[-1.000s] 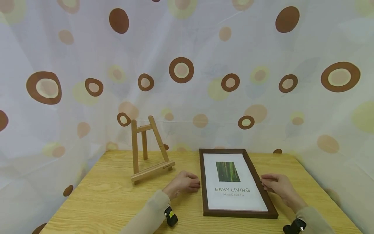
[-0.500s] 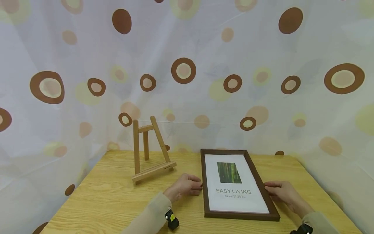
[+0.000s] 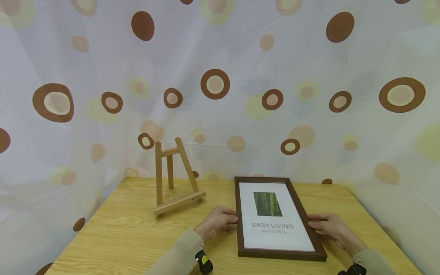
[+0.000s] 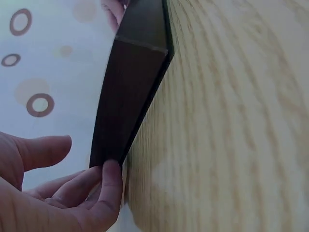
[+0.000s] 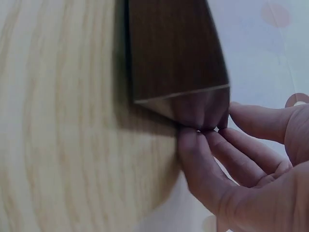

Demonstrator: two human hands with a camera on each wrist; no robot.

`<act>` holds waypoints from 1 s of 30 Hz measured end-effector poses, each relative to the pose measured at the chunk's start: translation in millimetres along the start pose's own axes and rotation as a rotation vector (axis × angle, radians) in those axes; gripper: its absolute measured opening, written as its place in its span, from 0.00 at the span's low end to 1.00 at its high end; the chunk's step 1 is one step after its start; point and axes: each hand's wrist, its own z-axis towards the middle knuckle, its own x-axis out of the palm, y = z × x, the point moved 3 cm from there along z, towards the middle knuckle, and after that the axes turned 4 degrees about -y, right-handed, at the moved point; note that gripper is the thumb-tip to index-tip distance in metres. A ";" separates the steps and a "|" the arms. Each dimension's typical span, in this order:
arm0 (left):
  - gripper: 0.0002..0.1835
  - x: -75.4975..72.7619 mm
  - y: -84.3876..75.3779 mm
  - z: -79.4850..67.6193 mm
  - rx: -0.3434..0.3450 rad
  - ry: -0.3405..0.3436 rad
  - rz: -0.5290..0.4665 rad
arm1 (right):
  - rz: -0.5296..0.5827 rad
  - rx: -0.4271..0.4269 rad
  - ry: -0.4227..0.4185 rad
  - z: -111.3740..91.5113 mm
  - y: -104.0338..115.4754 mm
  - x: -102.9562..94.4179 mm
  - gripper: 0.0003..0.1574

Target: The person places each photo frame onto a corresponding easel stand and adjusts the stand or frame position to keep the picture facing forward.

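Observation:
A dark brown picture frame (image 3: 298, 203) lies face up on the wooden table, right of centre in the head view. Its white insert reads "EASY LIVING" below a small green picture. At its left edge my left hand (image 3: 217, 221) touches the side with the fingertips; in the left wrist view the thumb (image 4: 50, 149) stands apart from the frame. My right hand (image 3: 335, 230) pinches the right edge, thumb at the top edge and fingers (image 5: 195, 154) low on the side, as the right wrist view shows. The undersides of the frame are hidden.
A small wooden easel (image 3: 181, 201) stands upright to the left of the frame, behind my left hand. The wooden table (image 3: 113, 236) ends at a white curtain (image 3: 233, 122) with brown circles at the back and sides.
My right hand has closed in on the frame's right edge, its thumb now touching it. My left fingertips have come up against the left edge. The easel stays put.

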 end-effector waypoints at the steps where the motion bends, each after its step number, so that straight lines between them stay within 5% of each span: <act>1: 0.17 -0.2 0.0 -0.3 0.003 -0.007 -0.007 | 0.009 0.010 0.010 -0.5 0.8 0.4 0.35; 12: 0.30 -0.4 4.3 0.8 -0.041 0.010 -0.231 | 0.083 0.037 0.142 6.1 -2.1 -1.3 0.42; 16: 0.29 0.3 8.8 3.1 -0.072 0.022 -0.226 | 0.120 0.040 0.266 6.5 -8.0 -3.2 0.43; 23: 0.22 -2.1 11.6 7.5 -0.135 0.079 -0.256 | 0.369 0.052 0.499 7.6 -14.4 -1.4 0.47; 30: 0.23 -3.7 12.1 6.1 -0.134 0.111 -0.257 | 0.480 0.064 0.590 7.1 -16.9 1.1 0.47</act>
